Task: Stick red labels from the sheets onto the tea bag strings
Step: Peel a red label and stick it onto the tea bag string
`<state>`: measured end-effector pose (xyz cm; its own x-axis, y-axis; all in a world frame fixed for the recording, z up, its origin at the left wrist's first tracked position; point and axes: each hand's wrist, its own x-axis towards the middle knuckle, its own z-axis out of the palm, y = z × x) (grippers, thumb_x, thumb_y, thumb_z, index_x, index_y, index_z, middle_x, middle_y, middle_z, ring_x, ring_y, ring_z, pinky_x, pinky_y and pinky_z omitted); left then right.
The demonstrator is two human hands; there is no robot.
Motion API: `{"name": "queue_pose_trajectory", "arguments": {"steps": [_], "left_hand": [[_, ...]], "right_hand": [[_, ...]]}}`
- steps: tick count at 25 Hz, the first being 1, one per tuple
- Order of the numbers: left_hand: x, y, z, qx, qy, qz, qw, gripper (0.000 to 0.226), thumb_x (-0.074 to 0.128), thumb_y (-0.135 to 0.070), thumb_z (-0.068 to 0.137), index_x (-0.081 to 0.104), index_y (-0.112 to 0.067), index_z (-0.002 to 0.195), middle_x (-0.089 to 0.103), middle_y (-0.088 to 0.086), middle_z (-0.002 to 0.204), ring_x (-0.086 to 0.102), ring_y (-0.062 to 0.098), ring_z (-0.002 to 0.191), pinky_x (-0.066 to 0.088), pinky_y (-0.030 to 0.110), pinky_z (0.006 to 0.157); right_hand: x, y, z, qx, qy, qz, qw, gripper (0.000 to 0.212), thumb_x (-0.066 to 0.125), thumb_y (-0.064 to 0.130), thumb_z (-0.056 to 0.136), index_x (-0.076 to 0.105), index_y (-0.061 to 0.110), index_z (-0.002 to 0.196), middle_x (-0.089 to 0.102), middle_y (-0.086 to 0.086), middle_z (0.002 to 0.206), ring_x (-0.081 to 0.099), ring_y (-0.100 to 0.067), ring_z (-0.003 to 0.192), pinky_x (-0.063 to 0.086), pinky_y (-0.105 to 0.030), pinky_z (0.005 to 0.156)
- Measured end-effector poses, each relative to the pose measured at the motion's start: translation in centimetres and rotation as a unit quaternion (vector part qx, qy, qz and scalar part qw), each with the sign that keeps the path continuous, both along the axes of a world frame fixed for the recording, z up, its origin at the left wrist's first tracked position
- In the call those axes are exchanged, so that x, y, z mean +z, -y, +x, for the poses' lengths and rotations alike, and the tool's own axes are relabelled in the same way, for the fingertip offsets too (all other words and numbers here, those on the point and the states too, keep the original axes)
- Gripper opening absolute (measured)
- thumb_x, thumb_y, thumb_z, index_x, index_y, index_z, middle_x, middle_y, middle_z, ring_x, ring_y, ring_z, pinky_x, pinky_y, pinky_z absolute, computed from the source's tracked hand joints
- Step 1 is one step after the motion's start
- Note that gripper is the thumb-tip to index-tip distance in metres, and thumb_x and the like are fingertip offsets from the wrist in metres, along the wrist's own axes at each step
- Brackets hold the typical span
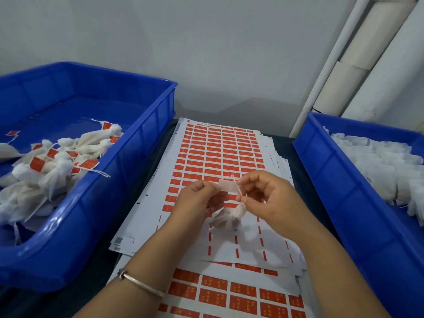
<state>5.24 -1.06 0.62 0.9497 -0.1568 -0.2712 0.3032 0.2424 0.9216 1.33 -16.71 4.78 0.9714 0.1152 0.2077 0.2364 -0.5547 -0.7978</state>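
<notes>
Both hands meet above the top sheet of red labels (220, 154). My left hand (197, 200) pinches one peeled label (227, 185), seen from its pale back side. My right hand (266, 196) pinches the thin string (237, 188) of a white tea bag (229, 216), which hangs below the fingers. The string lies across the label's right end. The near part of the top sheet is stripped of labels, and another sheet (229, 292) with red labels lies nearer to me.
A blue bin (96, 196) at the left holds several labelled tea bags (57, 161). A second blue bin (344, 191) at the right holds several plain white tea bags (385, 166). White pipes (358, 53) run up the back right corner.
</notes>
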Motion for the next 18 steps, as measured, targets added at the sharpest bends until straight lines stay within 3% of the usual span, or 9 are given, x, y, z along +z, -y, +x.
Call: {"name": "queue_pose_trajectory", "arguments": {"steps": [3, 6, 10, 13, 18], "left_hand": [[0.6, 0.1, -0.9, -0.048, 0.033, -0.006, 0.998, 0.016, 0.055, -0.017, 0.091, 0.068, -0.010, 0.085, 0.073, 0.006, 0.084, 0.071, 0.018, 0.080, 0.055, 0.025, 0.070], [1.3, 0.3, -1.3, -0.076, 0.044, 0.011, 0.996, 0.016, 0.057, -0.023, 0.090, 0.064, -0.008, 0.088, 0.073, 0.004, 0.088, 0.071, 0.018, 0.085, 0.053, 0.033, 0.083], [1.5, 0.5, -1.5, -0.099, 0.033, 0.026, 0.994, 0.019, 0.052, -0.020, 0.094, 0.060, -0.003, 0.093, 0.073, 0.007, 0.087, 0.071, 0.023, 0.085, 0.044, 0.047, 0.098], [1.4, 0.5, -1.5, -0.091, 0.009, 0.033, 0.995, 0.015, 0.050, -0.017, 0.095, 0.058, -0.007, 0.087, 0.073, 0.009, 0.084, 0.070, 0.027, 0.083, 0.045, 0.049, 0.098], [1.7, 0.6, -1.7, -0.089, -0.005, 0.050, 0.995, 0.015, 0.048, -0.013, 0.095, 0.054, -0.009, 0.082, 0.072, 0.007, 0.076, 0.070, 0.025, 0.079, 0.051, 0.039, 0.090]], "right_hand": [[0.7, -0.1, -0.4, 0.036, 0.004, 0.069, 0.997, 0.039, 0.070, 0.001, 0.078, 0.064, 0.036, 0.092, 0.069, 0.009, 0.085, 0.067, -0.009, 0.080, 0.054, -0.016, 0.072], [0.8, -0.4, -0.3, 0.008, 0.026, 0.084, 0.996, 0.036, 0.073, 0.005, 0.078, 0.066, 0.040, 0.082, 0.070, 0.014, 0.082, 0.067, -0.006, 0.081, 0.051, -0.010, 0.065], [0.8, -0.4, 0.1, -0.068, 0.018, 0.118, 0.991, 0.029, 0.075, 0.026, 0.071, 0.068, 0.054, 0.067, 0.068, 0.029, 0.082, 0.065, 0.006, 0.082, 0.048, -0.004, 0.061], [0.8, -0.4, 0.2, -0.085, 0.020, 0.135, 0.987, 0.022, 0.068, 0.041, 0.062, 0.065, 0.062, 0.069, 0.065, 0.036, 0.084, 0.062, 0.011, 0.086, 0.047, -0.004, 0.061], [0.4, -0.1, 0.4, -0.090, 0.031, 0.150, 0.984, 0.017, 0.069, 0.038, 0.065, 0.068, 0.055, 0.068, 0.065, 0.037, 0.082, 0.062, 0.011, 0.087, 0.047, -0.003, 0.062]]}}
